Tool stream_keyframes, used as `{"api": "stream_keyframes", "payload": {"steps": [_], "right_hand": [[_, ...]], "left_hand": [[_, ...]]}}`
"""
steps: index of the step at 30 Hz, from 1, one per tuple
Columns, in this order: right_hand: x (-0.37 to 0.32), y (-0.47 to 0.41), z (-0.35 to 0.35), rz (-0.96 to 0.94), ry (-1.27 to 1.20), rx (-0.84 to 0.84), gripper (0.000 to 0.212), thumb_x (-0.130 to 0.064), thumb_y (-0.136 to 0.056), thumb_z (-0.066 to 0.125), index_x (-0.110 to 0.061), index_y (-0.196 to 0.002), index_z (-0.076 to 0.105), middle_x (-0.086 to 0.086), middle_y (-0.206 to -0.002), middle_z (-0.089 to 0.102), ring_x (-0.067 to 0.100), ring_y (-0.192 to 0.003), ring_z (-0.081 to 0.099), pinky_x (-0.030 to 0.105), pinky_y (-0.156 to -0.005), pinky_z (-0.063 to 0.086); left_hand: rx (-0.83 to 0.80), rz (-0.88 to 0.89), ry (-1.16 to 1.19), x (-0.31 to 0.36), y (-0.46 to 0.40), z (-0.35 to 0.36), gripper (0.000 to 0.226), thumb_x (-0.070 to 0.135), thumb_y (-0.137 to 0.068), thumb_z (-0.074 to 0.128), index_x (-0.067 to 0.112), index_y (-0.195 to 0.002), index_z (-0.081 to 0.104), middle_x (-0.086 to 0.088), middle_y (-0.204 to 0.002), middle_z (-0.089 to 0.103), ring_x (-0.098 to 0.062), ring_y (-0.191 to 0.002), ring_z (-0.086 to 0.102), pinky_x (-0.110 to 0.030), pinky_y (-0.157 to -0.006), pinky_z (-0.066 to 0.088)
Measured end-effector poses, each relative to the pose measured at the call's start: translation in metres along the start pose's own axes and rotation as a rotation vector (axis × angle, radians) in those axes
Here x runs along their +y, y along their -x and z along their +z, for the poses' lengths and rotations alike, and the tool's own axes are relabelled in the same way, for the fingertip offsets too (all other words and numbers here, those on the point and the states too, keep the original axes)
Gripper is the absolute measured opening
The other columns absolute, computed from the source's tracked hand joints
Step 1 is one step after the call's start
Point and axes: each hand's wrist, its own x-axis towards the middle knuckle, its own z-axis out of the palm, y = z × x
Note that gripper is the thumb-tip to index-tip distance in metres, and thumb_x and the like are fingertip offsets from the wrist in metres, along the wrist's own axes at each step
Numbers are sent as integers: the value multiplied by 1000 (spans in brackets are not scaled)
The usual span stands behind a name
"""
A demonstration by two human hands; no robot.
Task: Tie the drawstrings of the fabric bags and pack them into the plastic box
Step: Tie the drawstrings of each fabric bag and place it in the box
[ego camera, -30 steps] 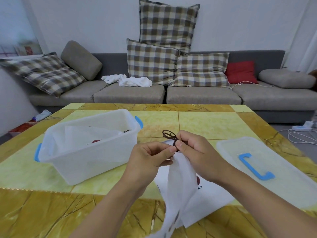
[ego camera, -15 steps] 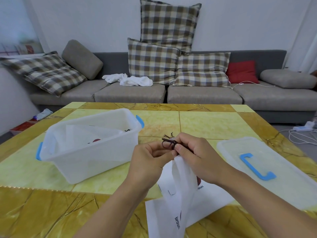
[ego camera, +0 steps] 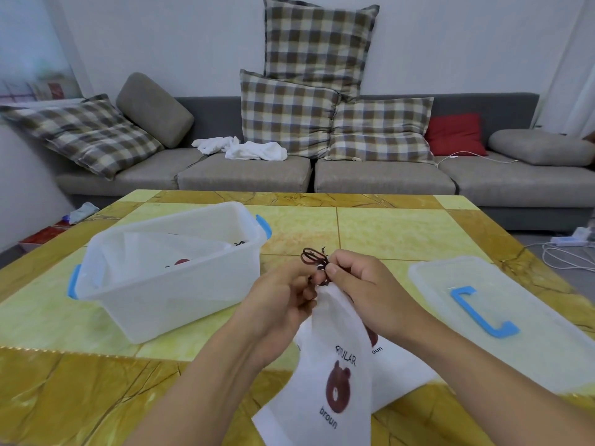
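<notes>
Midway: both hands, left hand (ego camera: 277, 304) and right hand (ego camera: 363, 294), pinch the drawstring (ego camera: 314, 256) of a raised fabric bag (ego camera: 338, 365); one bag lies packed in the plastic box (ego camera: 167, 284) at left.

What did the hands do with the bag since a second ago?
Both hands, left hand and right hand, kept pinching the brown drawstring and lifted the white bag, turning it so its bear print now faces the camera. The plastic box, its lid and the table stayed put.
</notes>
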Motion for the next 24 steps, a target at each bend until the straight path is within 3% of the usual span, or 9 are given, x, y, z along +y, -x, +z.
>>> {"api": "stream_keyframes", "payload": {"steps": [3, 4, 6, 11, 14, 17, 20, 24], "right_hand": [[-4, 2, 0, 74, -259, -70, 29, -14, -106, 45, -1, -83, 57, -3, -66, 61, 2, -53, 52, 14, -54, 40], [-2, 1, -1, 85, -284, -64, 28, -15, -106, 46, -4, -82, 56, -3, -65, 57, 5, -53, 48, 16, -54, 38], [2, 0, -4, 99, -257, -67, 29, -20, -106, 46, -8, -80, 54, 2, -67, 50, 11, -58, 42, 22, -55, 34], [4, -3, -6, 100, -216, -103, 35, -19, -107, 45, -14, -72, 47, 6, -68, 37, 13, -58, 32, 25, -55, 30], [4, -3, -6, 106, -180, -112, 36, -19, -107, 44, -11, -72, 50, 9, -71, 35, 15, -59, 29, 29, -55, 26], [5, -2, -3, 155, -160, -105, 37, -19, -106, 45, -14, -70, 50, 11, -72, 35, 16, -58, 30, 29, -54, 25], [4, -2, 1, 203, -173, -84, 33, -19, -105, 45, -3, -77, 50, 12, -72, 37, 20, -61, 33, 29, -53, 28], [-1, -4, 4, 241, -248, -40, 31, -17, -105, 45, -10, -75, 50, 4, -61, 39, 18, -55, 34, 24, -49, 30]], "left_hand": [[2, 119, -137, 0, 1, -1, 14, 10, -95, 61, 7, -81, 64, -2, -72, 62, -14, -69, 53, -25, -73, 49], [17, 180, -179, 0, 3, -1, 5, 8, -94, 64, 4, -91, 67, -6, -77, 70, -16, -72, 59, -25, -74, 53], [94, 296, -279, 2, 6, -3, 12, 2, -89, 70, 6, -100, 70, -12, -83, 77, -18, -71, 68, -23, -72, 57], [195, 577, -708, 7, 6, -16, 15, 1, -84, 76, 16, -86, 76, 1, -72, 76, -13, -68, 73, -18, -67, 56], [186, 645, -903, 5, 3, -20, 26, 4, -85, 75, 29, -87, 70, 9, -73, 74, -6, -67, 68, -13, -62, 49], [203, 605, -900, -1, 3, -19, 29, 9, -86, 74, 31, -90, 56, 7, -74, 73, -8, -66, 68, -15, -62, 49], [271, 647, -806, -7, 4, -15, 34, 5, -84, 75, 25, -86, 47, 4, -73, 71, -8, -65, 68, -17, -60, 51], [269, 875, -968, -11, 2, -14, 30, -1, -84, 71, 27, -76, 62, 17, -74, 68, -6, -71, 66, -18, -64, 52]]}}
